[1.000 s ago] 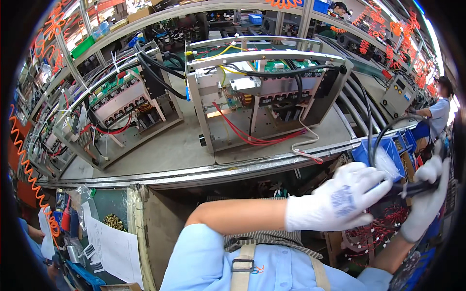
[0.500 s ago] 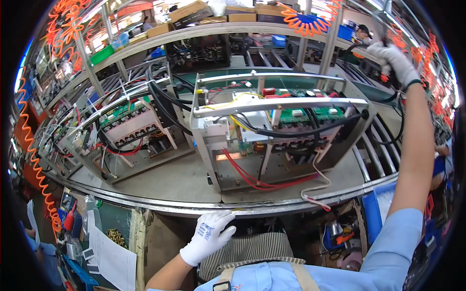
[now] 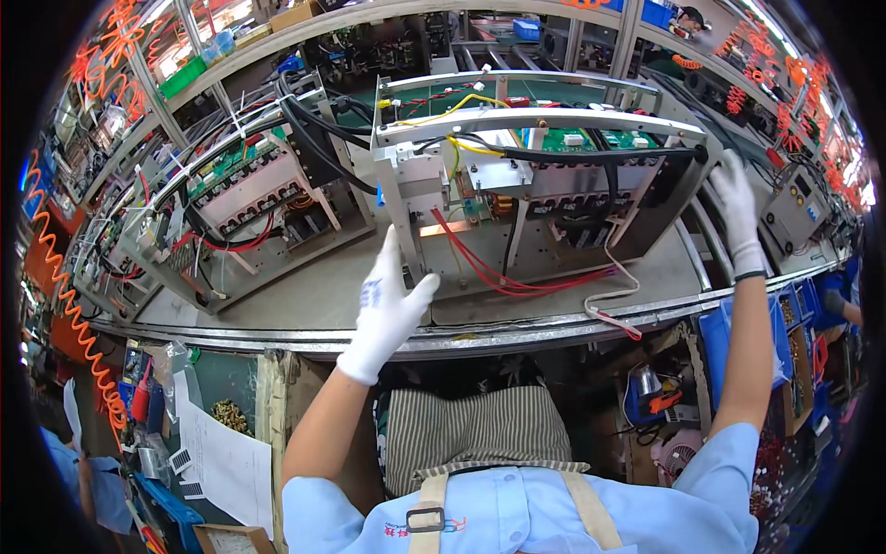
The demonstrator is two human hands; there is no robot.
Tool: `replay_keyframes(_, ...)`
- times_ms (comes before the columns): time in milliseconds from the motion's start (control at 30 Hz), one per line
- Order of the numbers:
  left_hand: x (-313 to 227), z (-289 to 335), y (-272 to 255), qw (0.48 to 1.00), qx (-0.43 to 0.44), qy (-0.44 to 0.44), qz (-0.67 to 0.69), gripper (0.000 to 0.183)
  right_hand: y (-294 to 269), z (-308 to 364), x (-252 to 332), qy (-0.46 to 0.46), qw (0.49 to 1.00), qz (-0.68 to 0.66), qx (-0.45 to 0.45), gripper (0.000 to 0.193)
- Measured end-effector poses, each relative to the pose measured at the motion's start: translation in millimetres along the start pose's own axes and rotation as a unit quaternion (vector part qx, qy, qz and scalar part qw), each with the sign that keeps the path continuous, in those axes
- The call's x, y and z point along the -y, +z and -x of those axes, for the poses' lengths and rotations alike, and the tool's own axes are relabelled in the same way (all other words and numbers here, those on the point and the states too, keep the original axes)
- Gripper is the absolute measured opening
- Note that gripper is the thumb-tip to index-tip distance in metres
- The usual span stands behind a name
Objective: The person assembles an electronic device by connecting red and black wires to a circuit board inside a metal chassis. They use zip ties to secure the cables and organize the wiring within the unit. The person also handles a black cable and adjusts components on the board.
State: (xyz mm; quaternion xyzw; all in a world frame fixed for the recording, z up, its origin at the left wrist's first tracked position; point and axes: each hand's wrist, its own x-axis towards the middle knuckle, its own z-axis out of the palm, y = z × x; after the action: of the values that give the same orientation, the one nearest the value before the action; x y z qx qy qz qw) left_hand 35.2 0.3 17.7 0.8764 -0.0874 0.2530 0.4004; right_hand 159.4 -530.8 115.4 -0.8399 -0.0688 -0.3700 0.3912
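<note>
In front of me, an open metal chassis (image 3: 591,120) stands upright with green circuit boards (image 3: 574,140), black cables and a yellow wire inside. Red wires (image 3: 489,280) and a white cable (image 3: 616,294) hang out of its near side. My left hand (image 3: 386,319), in a white glove, is open by the chassis's left end, fingers stretched forward and thumb apart. At the opposite end, my gloved right hand (image 3: 738,208) is raised with fingers extended and nothing visible in it. Whether either hand touches the frame is hard to tell.
A similar wired chassis (image 3: 251,198) stands to the left. Rollers (image 3: 706,254) run at the right, near a grey box with a panel (image 3: 796,214). Blue bins (image 3: 718,355) are below. Paper sheets (image 3: 226,462) lie at lower left; an orange coiled hose (image 3: 57,300) hangs there.
My left hand has gone forward from the bench edge to the chassis's left end. My right hand has come down from the upper right to its right end. The view has tilted downward.
</note>
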Motion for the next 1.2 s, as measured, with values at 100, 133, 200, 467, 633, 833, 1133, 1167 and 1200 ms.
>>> replay_keyframes(100,13.6,-12.5,14.6,0.997,-0.003,-0.079,-0.003,0.06,22.0,17.8,12.4,-0.019,0.998,0.056,-0.011,0.061)
replay_keyframes(133,16.0,-15.7,20.0,0.997,-0.014,-0.068,-0.039,0.056,27.3,12.9,0.9,-0.024,0.994,0.072,-0.082,0.061)
replay_keyframes(200,9.7,-15.9,22.2,0.993,0.013,-0.098,-0.065,0.07,32.9,6.5,-6.4,0.028,0.987,0.101,-0.121,0.056)
replay_keyframes(467,18.7,-11.7,28.5,0.992,-0.004,-0.086,-0.095,0.073,70.5,42.3,-32.3,0.073,0.986,-0.136,-0.058,0.055)
replay_keyframes(633,14.2,-18.3,26.3,0.992,0.018,-0.086,-0.091,0.064,81.4,57.2,-26.4,0.145,0.986,0.087,0.014,0.036)
replay_keyframes(833,27.0,-16.5,6.5,0.989,0.015,-0.148,-0.02,0.049,70.4,99.2,15.9,0.108,0.987,0.117,0.004,0.032)
replay_keyframes(1133,-27.3,29.2,35.8,0.971,-0.191,0.012,0.144,0.052,62.5,120.4,5.5,0.104,0.988,0.111,-0.019,0.028)
replay_keyframes(1167,-35.7,31.3,48.6,0.959,-0.166,-0.071,0.22,0.052,63.6,119.2,8.9,0.117,0.987,0.11,-0.004,0.028)
replay_keyframes(1200,-31.2,23.5,53.6,0.961,-0.161,-0.096,0.201,0.054,63.9,118.1,14.0,0.131,0.985,0.11,0.011,0.029)
